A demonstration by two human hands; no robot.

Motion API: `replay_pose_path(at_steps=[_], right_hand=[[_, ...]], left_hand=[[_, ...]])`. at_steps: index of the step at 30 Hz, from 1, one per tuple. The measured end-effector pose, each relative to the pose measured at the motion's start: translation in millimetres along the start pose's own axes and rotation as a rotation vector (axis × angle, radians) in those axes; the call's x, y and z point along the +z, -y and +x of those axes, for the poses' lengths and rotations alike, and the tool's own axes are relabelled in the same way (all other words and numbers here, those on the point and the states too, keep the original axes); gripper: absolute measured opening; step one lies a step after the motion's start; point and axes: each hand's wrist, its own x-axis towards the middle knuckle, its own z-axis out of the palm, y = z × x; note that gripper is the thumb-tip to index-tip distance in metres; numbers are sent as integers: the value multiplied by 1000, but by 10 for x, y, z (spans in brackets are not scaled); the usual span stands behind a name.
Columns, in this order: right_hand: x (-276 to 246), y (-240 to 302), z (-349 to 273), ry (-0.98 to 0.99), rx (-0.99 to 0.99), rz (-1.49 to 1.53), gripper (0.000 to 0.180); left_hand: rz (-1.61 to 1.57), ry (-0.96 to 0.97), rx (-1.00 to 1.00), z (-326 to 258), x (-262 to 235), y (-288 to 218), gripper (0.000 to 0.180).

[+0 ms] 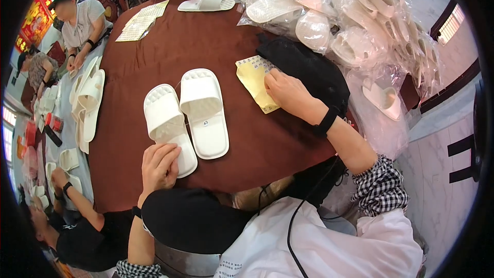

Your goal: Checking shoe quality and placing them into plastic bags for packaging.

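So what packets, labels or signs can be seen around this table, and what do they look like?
Yellow label sheet: under the right hand, rectangular, pale stickers on top.
Paper sheets: far side of the brown table, yellowish, printed grid.
Clear plastic bags: heaped at right, holding white slippers.
Red and gold wall hanging: far left.

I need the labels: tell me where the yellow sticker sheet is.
The yellow sticker sheet lies on the brown table, right of the white slippers, under the right hand, beside a black bag.

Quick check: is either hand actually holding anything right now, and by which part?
Nothing is lifted. The left hand rests on the heel end of the left white slipper; the right hand presses its fingers on the yellow sheet.
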Motion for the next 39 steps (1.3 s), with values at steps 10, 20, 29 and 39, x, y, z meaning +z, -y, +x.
replay_pose_path(at_steps=[10,20,29,39], right_hand=[[73,76,-27,-50,-76,-226,12],[11,13,-47,-66,97,115,9],[-53,89,-35,-85,145,164,9],[13,107,-66,-136,18,-80,5]], left_hand=[[-4,-6,-9,-19,24,22,31],[-29,0,-14,-3,25,10,30],[-18,2,-22,18,0,-11,30],[-15,-6,-16,8,11,-3,32]])
